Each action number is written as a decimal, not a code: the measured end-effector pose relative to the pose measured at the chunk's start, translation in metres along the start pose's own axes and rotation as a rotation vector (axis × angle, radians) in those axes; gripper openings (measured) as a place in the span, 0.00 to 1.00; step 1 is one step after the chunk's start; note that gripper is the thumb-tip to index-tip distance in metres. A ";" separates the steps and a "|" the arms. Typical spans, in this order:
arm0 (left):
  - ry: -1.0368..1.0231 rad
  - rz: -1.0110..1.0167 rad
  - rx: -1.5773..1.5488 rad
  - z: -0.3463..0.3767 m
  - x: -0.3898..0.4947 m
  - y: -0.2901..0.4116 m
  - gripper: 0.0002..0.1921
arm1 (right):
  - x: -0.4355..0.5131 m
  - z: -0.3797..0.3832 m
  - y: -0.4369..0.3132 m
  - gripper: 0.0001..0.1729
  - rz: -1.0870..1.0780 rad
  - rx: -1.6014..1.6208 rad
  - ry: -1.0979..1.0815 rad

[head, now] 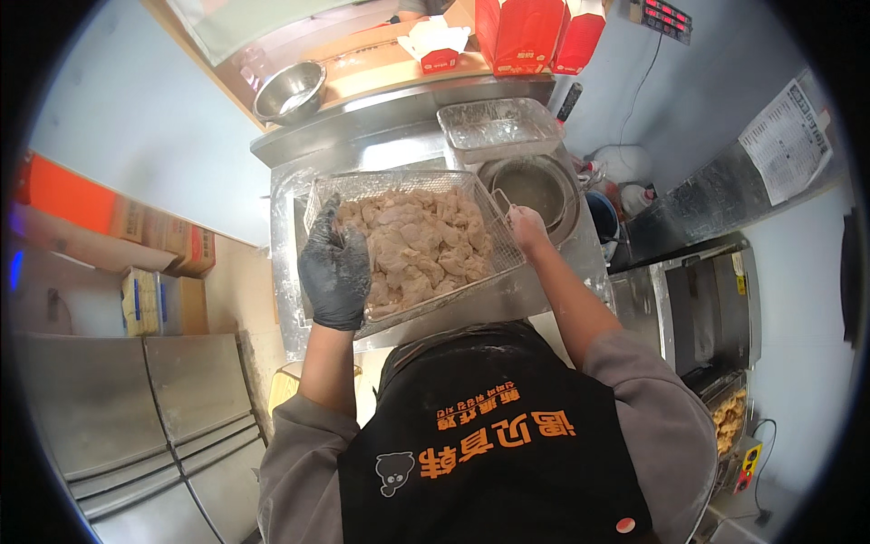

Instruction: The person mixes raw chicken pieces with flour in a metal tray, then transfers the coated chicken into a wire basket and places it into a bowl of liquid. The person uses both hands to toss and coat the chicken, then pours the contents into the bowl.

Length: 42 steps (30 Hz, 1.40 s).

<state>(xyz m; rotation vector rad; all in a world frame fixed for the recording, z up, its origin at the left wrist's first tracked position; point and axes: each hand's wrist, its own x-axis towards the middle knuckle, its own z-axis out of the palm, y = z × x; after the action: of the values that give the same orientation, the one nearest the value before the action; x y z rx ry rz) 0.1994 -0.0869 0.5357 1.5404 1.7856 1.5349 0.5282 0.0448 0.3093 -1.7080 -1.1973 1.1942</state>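
Note:
Before me, tilted over a steel worktable, is a rectangular wire mesh basket (pixel 499 234) heaped with flour-coated raw chicken pieces (pixel 414 238). My left hand (pixel 334 272), in a black glove dusted with flour, grips the basket's left side, its fingertips at the rim. On the opposite side my bare right hand (pixel 527 230), floury at the fingers, is closed on the basket's wire handle (pixel 501 198). Just beyond that hand sits a round metal pot (pixel 537 183) with a sieve in it. The basket hides part of the tabletop.
A floury steel tray (pixel 499 126) stands at the worktable's back right. On the shelf behind are a steel bowl (pixel 291 93) and red cartons (pixel 520 34). A blue bucket (pixel 603 214) is at the right, near a fryer (pixel 710 313). Steel cabinets (pixel 95 401) stand at the left.

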 end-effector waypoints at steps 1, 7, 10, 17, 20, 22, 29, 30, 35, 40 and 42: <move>0.009 0.000 -0.002 0.009 0.000 0.009 0.25 | 0.012 -0.001 0.003 0.24 0.016 0.013 -0.009; -0.013 -0.035 0.208 0.070 0.017 0.055 0.15 | 0.070 -0.021 0.034 0.21 0.002 -0.020 -0.133; 0.011 -0.031 0.265 0.100 0.020 0.072 0.12 | 0.083 -0.030 0.041 0.23 0.002 -0.125 -0.148; -0.079 -0.064 0.396 0.135 0.023 0.089 0.11 | 0.084 -0.032 0.044 0.30 0.032 -0.329 -0.225; -0.093 -0.057 0.448 0.138 0.026 0.091 0.11 | 0.082 -0.025 0.051 0.37 0.168 -0.251 -0.381; -0.044 -0.024 0.428 0.140 0.028 0.092 0.09 | 0.081 -0.020 0.056 0.40 0.263 -0.115 -0.461; -0.023 -0.027 0.426 0.152 0.035 0.103 0.07 | 0.092 -0.022 0.049 0.35 0.301 0.156 -0.273; -0.010 -0.019 0.423 0.153 0.036 0.106 0.07 | 0.093 -0.024 0.045 0.33 0.272 0.169 -0.262; -0.075 -0.035 0.452 0.167 0.035 0.120 0.06 | 0.092 -0.028 0.039 0.29 0.301 0.192 -0.177; -0.109 0.006 0.469 0.189 0.045 0.129 0.06 | 0.097 -0.016 0.061 0.29 0.295 0.084 -0.126; -0.109 0.084 0.483 0.198 0.051 0.132 0.06 | 0.100 -0.013 0.068 0.29 0.318 0.085 -0.121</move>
<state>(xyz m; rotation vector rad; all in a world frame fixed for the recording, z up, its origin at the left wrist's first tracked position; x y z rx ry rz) 0.4030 0.0338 0.5947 1.8911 2.1564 1.0704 0.5741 0.1177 0.2236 -1.8293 -0.9498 1.5343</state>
